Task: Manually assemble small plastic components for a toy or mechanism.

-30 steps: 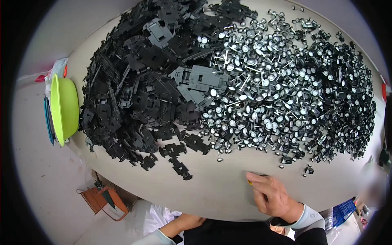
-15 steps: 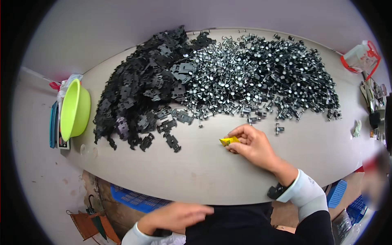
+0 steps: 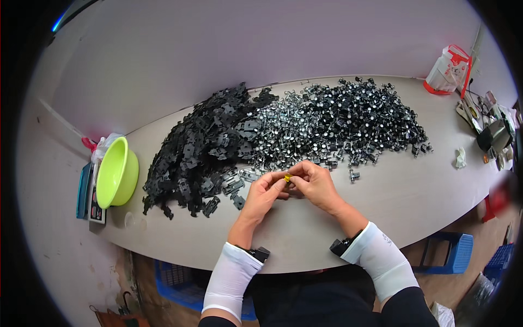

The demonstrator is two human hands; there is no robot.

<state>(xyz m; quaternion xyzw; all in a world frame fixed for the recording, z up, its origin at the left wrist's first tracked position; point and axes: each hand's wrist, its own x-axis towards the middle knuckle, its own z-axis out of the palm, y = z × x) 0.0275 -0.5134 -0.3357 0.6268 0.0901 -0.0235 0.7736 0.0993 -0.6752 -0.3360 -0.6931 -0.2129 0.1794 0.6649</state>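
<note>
small yellow plastic piece (image 3: 287,177) pinched between the fingertips of left hand (image 3: 266,192) and right hand (image 3: 313,182), held just above the pale grey worktop (image 3: 414,199) in front of the heaps. both hands closed down to a fine fingertip grip on that piece, no gap showing, most of it hidden by the fingers. likely very light and stiff, small enough to slip or flick away; best taken by its edges between thumb and forefinger, with the other hand steadying. exact shape too small to tell.

just beyond the hands: heap of flat black plastic brackets (image 3: 201,152) to the left, touching a heap of shiny metal clips with black bases (image 3: 338,122) to the right, one stray clip (image 3: 354,175) lying apart near the right hand. lime green plastic bowl (image 3: 117,171) at the left end of the worktop, well apart.

compared with half a second earlier: then only the right hand at the yellow piece on the worktop, the left hand down at the lap below the worktop edge; now raised and joined to the right, both gripping the piece. view also tilted up, more wall showing.
</note>
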